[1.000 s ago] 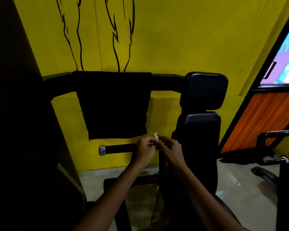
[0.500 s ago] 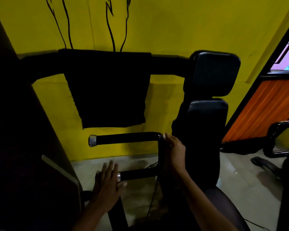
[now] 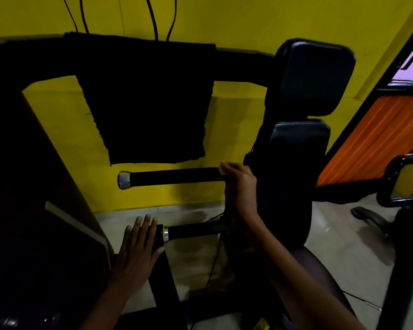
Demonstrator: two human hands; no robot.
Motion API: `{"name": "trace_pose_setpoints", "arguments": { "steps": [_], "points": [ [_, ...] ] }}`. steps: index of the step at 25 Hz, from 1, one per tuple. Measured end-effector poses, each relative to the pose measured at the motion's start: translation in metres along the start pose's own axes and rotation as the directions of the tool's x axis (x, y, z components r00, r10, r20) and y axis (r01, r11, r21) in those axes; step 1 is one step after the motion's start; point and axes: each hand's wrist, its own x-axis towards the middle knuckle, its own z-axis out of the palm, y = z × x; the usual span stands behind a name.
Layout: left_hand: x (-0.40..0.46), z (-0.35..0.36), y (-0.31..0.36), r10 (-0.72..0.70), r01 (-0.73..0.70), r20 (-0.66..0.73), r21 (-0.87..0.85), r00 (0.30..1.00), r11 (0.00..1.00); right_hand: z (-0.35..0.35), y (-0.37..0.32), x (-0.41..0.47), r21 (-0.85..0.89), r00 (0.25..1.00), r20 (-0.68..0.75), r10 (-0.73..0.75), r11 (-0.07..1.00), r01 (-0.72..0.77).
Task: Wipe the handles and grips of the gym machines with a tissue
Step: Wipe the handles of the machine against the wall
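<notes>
A black upper handle (image 3: pixel 172 177) with a silver end cap sticks out to the left from the machine's frame. My right hand (image 3: pixel 240 186) curls round its inner right end. No tissue shows in that hand; the fingers hide whatever lies under them. Below it is a shorter lower handle (image 3: pixel 196 231) with a metal ring at its left tip. My left hand (image 3: pixel 138 248) is held flat with straight fingers just left of that tip and holds nothing. Whether it touches the tip I cannot tell.
A black cloth (image 3: pixel 143 98) hangs over the top bar against the yellow wall. The padded backrest (image 3: pixel 296 177) and head pad (image 3: pixel 317 75) stand right of the handles. A dark housing (image 3: pixel 29 186) fills the left; another machine's frame (image 3: pixel 401 182) stands at far right.
My left hand left the upper handle and dropped to the tip of the lower handle, fingers spread. My right hand stayed at the upper handle's inner end. The white tissue is no longer visible.
</notes>
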Motion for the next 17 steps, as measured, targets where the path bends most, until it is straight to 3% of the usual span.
{"name": "trace_pose_setpoints", "arguments": {
  "steps": [2,5,7,13,17],
  "points": [
    [-0.003,0.003,0.0,0.023,-0.022,-0.03,0.017,0.999,1.0,-0.001,0.014,-0.019,-0.025,0.997,0.028,-0.071,0.997,0.072],
    [-0.003,0.007,-0.002,0.094,-0.088,-0.075,0.081,0.993,0.993,-0.002,0.029,-0.029,0.078,0.964,-0.111,0.241,0.969,-0.233],
    [-0.005,0.009,-0.001,0.124,-0.115,-0.073,0.12,0.99,0.986,0.001,0.029,-0.024,0.107,0.929,-0.102,0.355,0.933,-0.344],
    [-0.005,0.015,0.0,0.131,-0.117,-0.092,0.147,0.987,0.982,0.0,0.026,-0.049,0.12,0.951,-0.117,0.286,0.955,-0.272],
    [-0.004,0.016,0.001,0.102,-0.091,-0.09,0.121,0.991,0.988,0.003,0.033,-0.047,0.103,0.913,-0.101,0.395,0.917,-0.385]
  ]
}}
